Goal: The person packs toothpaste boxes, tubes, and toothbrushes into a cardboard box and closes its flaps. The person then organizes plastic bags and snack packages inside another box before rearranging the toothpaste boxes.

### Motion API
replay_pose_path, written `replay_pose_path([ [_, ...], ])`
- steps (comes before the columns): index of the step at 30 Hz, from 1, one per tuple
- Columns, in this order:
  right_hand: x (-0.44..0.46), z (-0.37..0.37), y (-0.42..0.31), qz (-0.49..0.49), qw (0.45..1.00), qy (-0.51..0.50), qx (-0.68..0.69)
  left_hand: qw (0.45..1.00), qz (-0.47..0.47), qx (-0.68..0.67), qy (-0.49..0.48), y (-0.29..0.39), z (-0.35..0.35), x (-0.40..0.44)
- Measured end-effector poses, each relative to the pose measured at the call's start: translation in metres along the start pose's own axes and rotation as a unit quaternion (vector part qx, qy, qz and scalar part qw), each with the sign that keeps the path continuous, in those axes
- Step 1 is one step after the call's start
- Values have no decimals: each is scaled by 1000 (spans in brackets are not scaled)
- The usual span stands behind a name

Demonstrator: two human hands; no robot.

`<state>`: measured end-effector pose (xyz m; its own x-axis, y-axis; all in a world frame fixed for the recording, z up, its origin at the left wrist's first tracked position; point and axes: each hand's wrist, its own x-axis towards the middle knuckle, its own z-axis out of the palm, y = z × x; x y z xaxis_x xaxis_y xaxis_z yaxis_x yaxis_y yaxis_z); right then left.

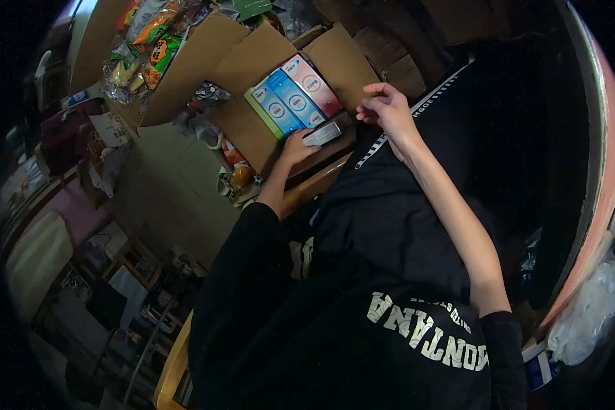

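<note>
An open cardboard box (242, 133) stands before me with its flaps spread. Inside lie a pink and white carton (312, 83), blue cartons (297, 102) and a narrow green one (263, 116), side by side. My left hand (295, 147) reaches in at the near side, its fingers on a small grey-white box (322, 134) that lies beside the blue cartons. Over the right flap, my right hand (389, 111) hangs in the air with its fingers apart and nothing in them.
Another cardboard box (191, 65) at the upper left holds snack packets (162, 58). A wooden chair arm (314, 186) runs just below the open box. A clear plastic bag (591, 311) lies at the far right. Cluttered shelving (133, 263) stands at the lower left.
</note>
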<state>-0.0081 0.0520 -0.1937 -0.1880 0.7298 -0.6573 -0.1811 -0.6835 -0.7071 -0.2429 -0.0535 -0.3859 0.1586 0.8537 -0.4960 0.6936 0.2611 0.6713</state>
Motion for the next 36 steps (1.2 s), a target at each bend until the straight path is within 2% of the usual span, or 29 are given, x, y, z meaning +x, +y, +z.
replay_pose_path([
  [1, 0, 0, 0, 1, 1000, 0, 0, 1000, 0, 1, 1, -2, -1, 3],
  [2, 0, -1, 0, 0, 1000, -1, 2, 986, -86, -141, 31, -5, -1, 6],
  [3, 1, -1, 0, 1, 1000, 0, 0, 943, -169, -280, 60, -7, -1, 8],
  [4, 1, -1, 0, 2, 1000, 2, -2, 946, -162, -252, 122, -11, 0, 6],
  [5, 1, -1, 0, 2, 1000, 3, -1, 946, -162, -252, 121, -14, 2, 6],
  [6, 0, -1, 0, 1, 1000, 3, 2, 953, -180, -70, 233, -17, 5, 5],
  [7, 0, -1, 0, 1, 1000, 2, 4, 916, -190, 114, 334, -26, 13, 5],
  [8, 0, -2, 0, 2, 1000, 2, 1, 916, -191, 112, 334, -36, 19, 11],
  [10, 0, -1, -1, 9, 1000, 1, -3, 882, -406, -11, 240, -58, 26, 31],
  [14, 0, -1, -2, 25, 1000, 13, 2, 883, -414, 18, 219, -12, 11, 28],
  [17, 4, 1, -1, 25, 1000, 1, 1, 896, -385, -16, 222, -16, 4, 26],
  [22, 9, 3, 1, 44, 999, 4, -10, 864, -391, -85, 307, -4, -5, 29],
  [24, 10, 4, 2, 51, 999, 4, -17, 866, -388, -55, 310, -13, -1, 32],
  [26, 11, 6, 1, 57, 998, 6, -19, 882, -316, -56, 345, -31, 12, 34],
  [30, 12, 8, -1, 61, 998, 7, -19, 892, -272, -39, 360, -13, 7, 28],
  [32, 12, 8, -1, 62, 998, 8, -19, 857, -255, 107, 436, 12, 2, 23],
  [33, 13, 8, -1, 62, 998, 6, -20, 858, -255, 107, 433, 25, -4, 24],
  [35, 13, 8, 0, 64, 998, 4, -21, 927, -134, 66, 343, 42, -13, 23],
  [36, 14, 8, -1, 65, 998, 4, -20, 954, -17, 43, 295, 27, -6, 29],
])
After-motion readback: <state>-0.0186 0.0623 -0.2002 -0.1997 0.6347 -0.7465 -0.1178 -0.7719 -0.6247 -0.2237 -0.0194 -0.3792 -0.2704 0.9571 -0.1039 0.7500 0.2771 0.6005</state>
